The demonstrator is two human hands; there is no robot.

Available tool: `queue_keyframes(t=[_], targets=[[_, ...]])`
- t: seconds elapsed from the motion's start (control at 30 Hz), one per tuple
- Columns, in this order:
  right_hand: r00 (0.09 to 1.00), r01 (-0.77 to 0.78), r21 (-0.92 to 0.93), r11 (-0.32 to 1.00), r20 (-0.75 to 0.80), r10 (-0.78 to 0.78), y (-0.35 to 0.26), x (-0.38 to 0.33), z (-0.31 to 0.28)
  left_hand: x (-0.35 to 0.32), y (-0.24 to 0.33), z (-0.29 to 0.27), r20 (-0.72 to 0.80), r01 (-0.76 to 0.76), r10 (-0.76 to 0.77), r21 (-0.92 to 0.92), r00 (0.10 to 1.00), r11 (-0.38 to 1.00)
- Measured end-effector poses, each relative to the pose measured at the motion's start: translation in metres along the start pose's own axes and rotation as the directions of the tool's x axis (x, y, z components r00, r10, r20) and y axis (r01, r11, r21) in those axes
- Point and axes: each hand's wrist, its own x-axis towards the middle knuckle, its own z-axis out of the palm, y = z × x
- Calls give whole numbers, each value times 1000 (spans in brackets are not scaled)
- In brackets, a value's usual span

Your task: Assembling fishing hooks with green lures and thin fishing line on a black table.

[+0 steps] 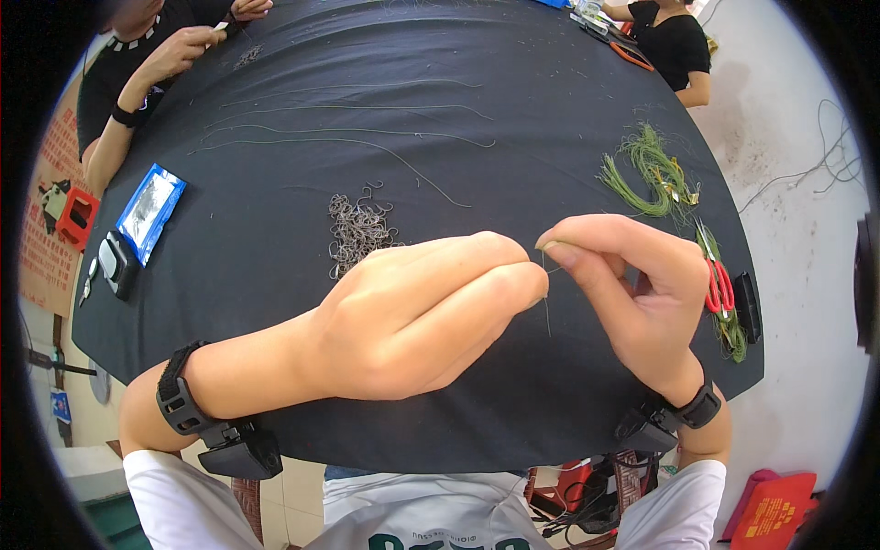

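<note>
Over the near middle of the table, my left hand (pixel 422 316) is closed, its fingertips pressed together where a thin fishing line (pixel 548 316) comes out and dangles. Whether a hook is also inside those fingers is hidden. Close beside it, my right hand (pixel 642 289) pinches the same thin line between thumb and index finger. The two sets of fingertips are slightly apart, with fine strands between them. Just beyond my left hand lies a heap of dark fish hooks (pixel 357 229), partly covered by it.
On the black tablecloth (pixel 513 183) lie several long lines (pixel 367 142), a green line bundle (pixel 653 170), red-handled scissors (pixel 720 284), a blue packet (pixel 151 211) and a black-and-white device (pixel 116 264). One person (pixel 156 82) works at far left, another (pixel 674 46) sits at far right.
</note>
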Motion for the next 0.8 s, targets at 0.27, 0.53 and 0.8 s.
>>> queue_keyframes(t=[0.27, 0.53, 0.8], targets=[[924, -356, 391, 849, 286, 255, 6, -5, 5, 3, 4, -5, -17, 7, -6, 29, 1000, 1000], [973, 29, 112, 993, 226, -54, 0, -4, 7, 4, 3, -5, -36, 22, -20, 53, 999, 998], [965, 216, -51, 975, 167, -205, -10, -10, 13, 5, 3, -4, 11, 105, -107, 111, 994, 988]])
